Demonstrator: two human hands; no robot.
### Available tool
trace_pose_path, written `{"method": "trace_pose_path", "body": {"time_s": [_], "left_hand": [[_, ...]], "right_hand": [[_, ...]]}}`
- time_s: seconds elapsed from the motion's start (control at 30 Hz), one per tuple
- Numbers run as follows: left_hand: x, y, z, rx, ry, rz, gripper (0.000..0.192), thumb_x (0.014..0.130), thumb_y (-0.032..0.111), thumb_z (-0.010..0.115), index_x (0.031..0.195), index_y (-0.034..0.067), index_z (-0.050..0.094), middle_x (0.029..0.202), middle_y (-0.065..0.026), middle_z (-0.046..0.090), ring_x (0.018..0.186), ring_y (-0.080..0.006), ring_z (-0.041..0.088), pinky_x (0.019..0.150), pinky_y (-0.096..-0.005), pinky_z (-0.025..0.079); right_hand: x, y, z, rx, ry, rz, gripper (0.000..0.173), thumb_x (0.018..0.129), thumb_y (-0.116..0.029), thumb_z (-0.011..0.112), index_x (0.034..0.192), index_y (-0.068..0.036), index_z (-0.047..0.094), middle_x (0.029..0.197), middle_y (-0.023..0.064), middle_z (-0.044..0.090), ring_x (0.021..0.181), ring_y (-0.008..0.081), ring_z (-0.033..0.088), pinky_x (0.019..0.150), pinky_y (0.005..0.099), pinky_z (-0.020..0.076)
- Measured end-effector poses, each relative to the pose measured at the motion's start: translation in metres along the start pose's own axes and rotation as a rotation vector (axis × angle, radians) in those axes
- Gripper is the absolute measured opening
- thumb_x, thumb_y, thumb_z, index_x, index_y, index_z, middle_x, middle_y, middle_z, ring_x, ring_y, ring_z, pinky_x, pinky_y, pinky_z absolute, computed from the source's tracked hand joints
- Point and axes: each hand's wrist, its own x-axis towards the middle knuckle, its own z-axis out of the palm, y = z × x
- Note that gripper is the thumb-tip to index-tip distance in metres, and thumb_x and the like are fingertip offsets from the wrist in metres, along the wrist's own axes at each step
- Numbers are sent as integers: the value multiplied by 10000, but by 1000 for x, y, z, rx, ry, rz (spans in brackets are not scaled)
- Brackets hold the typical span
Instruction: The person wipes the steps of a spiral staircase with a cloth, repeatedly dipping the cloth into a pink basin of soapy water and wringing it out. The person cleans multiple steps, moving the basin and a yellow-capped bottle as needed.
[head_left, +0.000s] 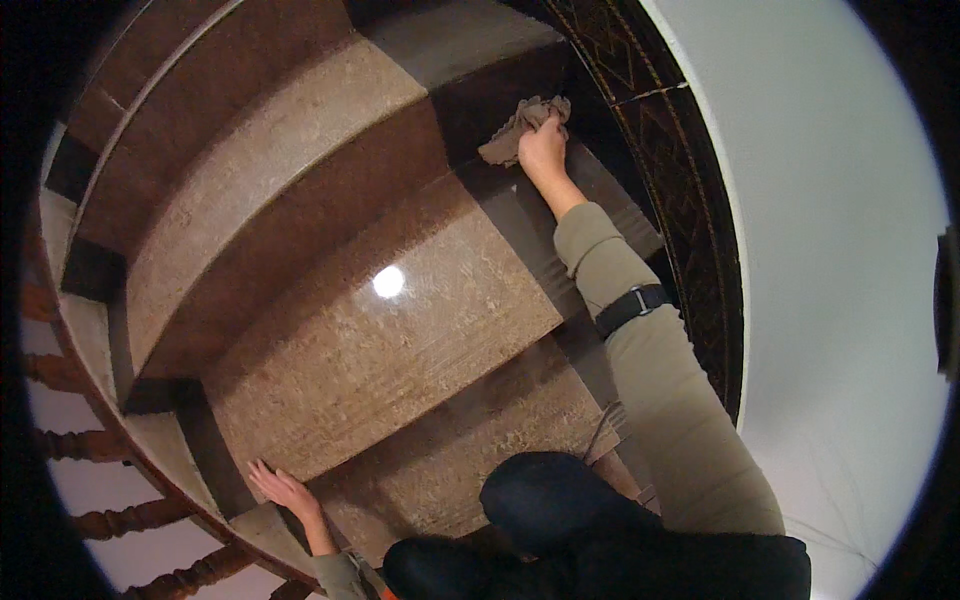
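A crumpled brown-grey cloth is bunched in my right hand. That arm reaches far forward, and the cloth lies against the dark stair riser at its right end, close to the wall skirting. My left hand rests flat, fingers spread, at the front left corner of the polished brown stone tread. It holds nothing. A bright light reflection shows on that tread.
A higher tread curves up to the left. Turned wooden balusters line the left side. Patterned dark skirting and a white wall run along the right. My dark-clothed knees are over the lower tread.
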Motion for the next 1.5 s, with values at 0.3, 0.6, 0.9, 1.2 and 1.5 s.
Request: {"method": "trace_pose_path", "body": {"time_s": [0.3, 0.6, 0.9, 1.2, 1.5], "left_hand": [[-1, -3, 2, -38, 28, 25, 469, 1005, 289, 284, 1395, 33, 333, 1484, -156, 260, 1367, -380, 202, 1103, -472, 157], [-3, 12, 0, 2, 9, -6, 465, 1007, 266, 278, 1403, 24, 309, 1489, -146, 252, 1367, -385, 196, 1103, -475, 155], [0, 16, -3, 34, 12, 5, 465, 1002, 261, 290, 1403, 26, 305, 1487, -136, 264, 1374, -367, 193, 1106, -467, 149], [2, 8, -3, -19, 0, 20, 498, 1014, 345, 255, 1427, 69, 300, 1496, -97, 258, 1388, -329, 177, 1106, -468, 158], [0, 1, 1, 4, -5, 41, 474, 1013, 286, 272, 1417, 39, 295, 1487, -126, 270, 1378, -346, 204, 1105, -463, 152]], "right_hand": [[36, -5, -62, -698, 290, -916, 458, 859, -43, 452, 1312, -32, 384, 1225, 192, 507, 1066, 342, 524, 882, 418, 462], [20, 4, -58, -784, 307, -943, 514, 881, -51, 417, 1372, 32, 289, 1293, 198, 472, 1173, 335, 473, 970, 401, 416], [6, 51, -48, -593, -135, -571, 506, 865, -123, 498, 1336, -4, 355, 1245, 225, 511, 1136, 385, 492, 942, 449, 408], [17, -20, -13, 275, 101, -466, 740, 934, -405, 456, 1408, 84, 167, 1452, 269, 243, 1358, 381, 229, 1109, 382, 207], [-18, 23, 6, 159, -254, -250, 647, 923, -561, 358, 1016, 8, 653, 987, 209, 650, 1015, 357, 585, 907, 380, 414]]}}
